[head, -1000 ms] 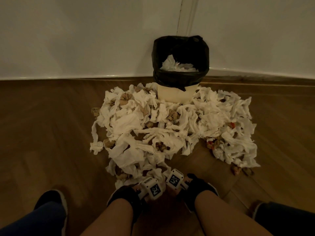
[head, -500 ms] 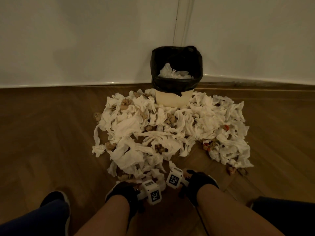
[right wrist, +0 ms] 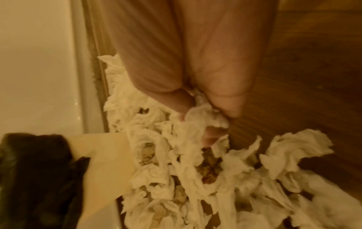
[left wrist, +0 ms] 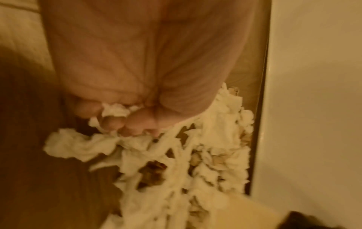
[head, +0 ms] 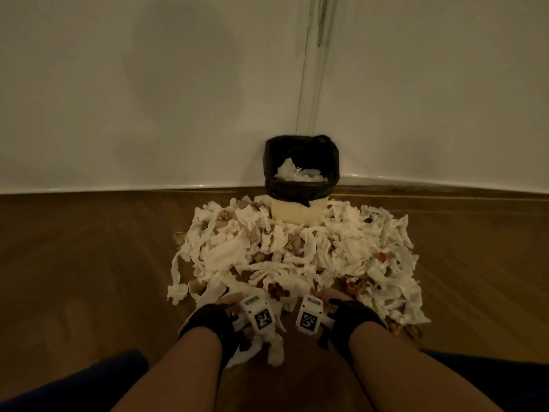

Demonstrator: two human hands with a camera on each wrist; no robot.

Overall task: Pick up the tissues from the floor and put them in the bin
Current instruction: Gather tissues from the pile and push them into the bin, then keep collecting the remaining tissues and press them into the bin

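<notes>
Pickup step: left hand (left wrist: pixel 137 77) & right hand (right wrist: pixel 195 69) each pinch tissues (head: pixel 297 257); next, lift w/o trailing strands to bin (head: pixel 301 188).

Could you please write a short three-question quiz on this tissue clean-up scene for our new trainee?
1. True or false: the bin already holds some tissues.
2. Multiple choice: what is the left hand doing? A) resting flat on bare floor B) gripping white tissues at the near edge of the pile C) holding the bin liner
3. Short answer: what is the right hand pinching, and where does the bin stand relative to the pile of tissues?

Key
1. True: white tissue shows inside the black liner.
2. B
3. A wad of white tissue; the bin stands at the far side of the pile, in the wall corner.
</notes>
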